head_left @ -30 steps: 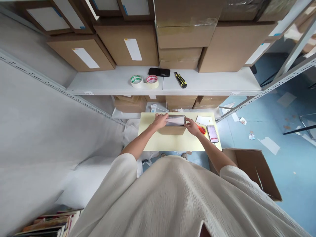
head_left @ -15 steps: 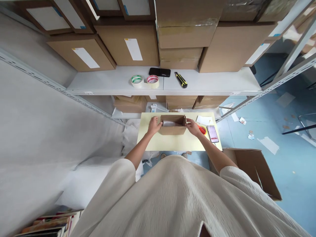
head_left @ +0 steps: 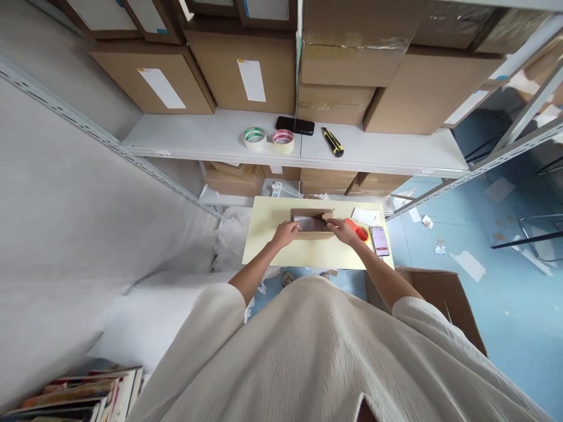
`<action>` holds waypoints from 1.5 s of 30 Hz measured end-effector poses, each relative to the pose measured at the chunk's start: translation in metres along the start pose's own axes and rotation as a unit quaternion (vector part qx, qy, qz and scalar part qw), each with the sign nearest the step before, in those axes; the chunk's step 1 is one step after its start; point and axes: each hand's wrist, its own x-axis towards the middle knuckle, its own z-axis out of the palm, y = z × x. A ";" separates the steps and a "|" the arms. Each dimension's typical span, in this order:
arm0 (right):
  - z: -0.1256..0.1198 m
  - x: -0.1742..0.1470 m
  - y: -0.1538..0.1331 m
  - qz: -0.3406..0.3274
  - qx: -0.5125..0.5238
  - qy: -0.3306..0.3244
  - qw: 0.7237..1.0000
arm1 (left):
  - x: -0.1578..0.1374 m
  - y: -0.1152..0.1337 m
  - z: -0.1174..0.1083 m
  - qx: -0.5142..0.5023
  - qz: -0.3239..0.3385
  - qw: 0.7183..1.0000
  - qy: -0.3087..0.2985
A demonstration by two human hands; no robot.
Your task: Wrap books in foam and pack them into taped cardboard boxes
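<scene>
A small open cardboard box (head_left: pixel 313 236) stands on the pale yellow board (head_left: pixel 281 257) of a small table in front of me. Something whitish lies inside it, too indistinct to name. My left hand (head_left: pixel 285 233) is closed on the box's left front corner, fingers at the rim. At the right end, my right hand (head_left: pixel 343 231) pinches the box by its edge, where a small flap (head_left: pixel 327 217) tilts inward. Just right of that hand lies an orange-red tape dispenser (head_left: pixel 360 233), beside a phone (head_left: pixel 379 241) with a lit screen.
White paper (head_left: pixel 366 217) lies at the board's back right. On the shelf (head_left: pixel 211 136) behind are a green-cored tape roll (head_left: pixel 254 138), a red-cored one (head_left: pixel 282 140), a black phone (head_left: pixel 295 125) and a utility knife (head_left: pixel 332 142). A large open carton (head_left: pixel 444 293) stands on the floor, right.
Both hands have shifted toward the box's near side. A small flap at its right end now leans inward under my right hand. The camera view has tilted slightly.
</scene>
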 end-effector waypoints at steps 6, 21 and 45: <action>-0.001 -0.005 -0.014 -0.019 -0.049 -0.022 0.998 | -0.009 0.001 0.010 -0.015 -0.006 0.992 0.123; 0.006 0.011 0.010 -0.025 -0.064 -0.014 0.998 | 0.007 0.000 0.008 0.059 0.000 0.998 0.033; 0.020 0.021 0.023 -0.084 -0.279 0.057 0.955 | 0.008 0.015 0.029 0.211 0.008 0.972 0.102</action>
